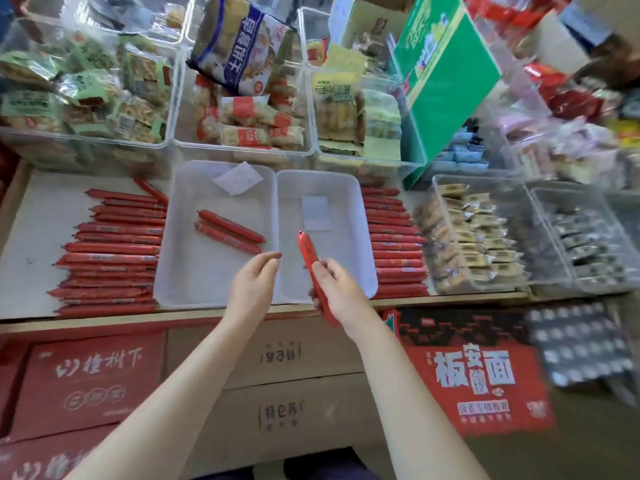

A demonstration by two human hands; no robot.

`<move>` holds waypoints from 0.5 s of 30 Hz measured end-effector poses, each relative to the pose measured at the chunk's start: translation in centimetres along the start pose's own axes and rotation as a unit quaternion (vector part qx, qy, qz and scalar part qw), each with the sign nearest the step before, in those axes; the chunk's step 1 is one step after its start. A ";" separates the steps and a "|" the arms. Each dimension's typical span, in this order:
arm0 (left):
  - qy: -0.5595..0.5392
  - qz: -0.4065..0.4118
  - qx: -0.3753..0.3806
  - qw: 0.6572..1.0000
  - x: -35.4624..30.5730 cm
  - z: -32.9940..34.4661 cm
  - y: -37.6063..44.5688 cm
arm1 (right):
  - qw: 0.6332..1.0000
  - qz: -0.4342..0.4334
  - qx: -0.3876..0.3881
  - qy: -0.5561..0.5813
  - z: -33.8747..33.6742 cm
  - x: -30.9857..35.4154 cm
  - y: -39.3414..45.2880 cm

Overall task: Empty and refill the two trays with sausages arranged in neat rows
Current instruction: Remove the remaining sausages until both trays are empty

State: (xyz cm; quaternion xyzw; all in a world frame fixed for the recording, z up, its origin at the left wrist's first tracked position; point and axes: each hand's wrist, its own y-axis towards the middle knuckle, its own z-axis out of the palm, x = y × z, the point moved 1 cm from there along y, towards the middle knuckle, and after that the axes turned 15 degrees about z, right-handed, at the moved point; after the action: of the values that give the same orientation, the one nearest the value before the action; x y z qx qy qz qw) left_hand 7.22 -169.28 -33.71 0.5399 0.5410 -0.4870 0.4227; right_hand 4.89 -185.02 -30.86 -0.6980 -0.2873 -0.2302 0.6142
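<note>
On the shelf: left white plastic tray (180,271) holds two red wrapped sausages (230,232) and a paper slip | right white plastic tray (363,237) holds a paper label only | loose sausage rows (110,258) flank both trays | right hand (341,292) grips one red sausage (308,254), its lower end hidden | left hand (254,289) loosely curled, holding nothing.

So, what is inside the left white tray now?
The left tray holds two red sausages lying diagonally and a paper slip near its far rim. The left hand covers its near right corner.
</note>
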 end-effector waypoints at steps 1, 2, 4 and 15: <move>0.082 0.053 0.018 0.995 0.6 2.1 -0.1 | 0.999 -0.015 -0.048 -0.018 -2.8 -0.5 0.2; 0.152 0.102 0.050 0.982 1.2 4.2 -0.3 | 0.994 -0.030 -0.095 -0.042 -5.7 -0.9 0.6; 0.251 0.156 0.117 0.948 2.5 8.3 -0.9 | 0.975 -0.063 -0.178 -0.120 -11.6 -1.2 2.0; 0.278 0.040 0.045 0.959 4.0 13.5 -1.1 | 0.774 -0.180 -0.339 -0.504 -22.3 0.4 15.6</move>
State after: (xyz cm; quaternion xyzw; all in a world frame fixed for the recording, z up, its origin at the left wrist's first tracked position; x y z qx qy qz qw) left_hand 4.93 -181.77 -39.81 0.6937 0.5923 -0.3245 0.2502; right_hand 16.57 -208.33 -38.81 -0.8128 -0.5792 -0.0345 0.0519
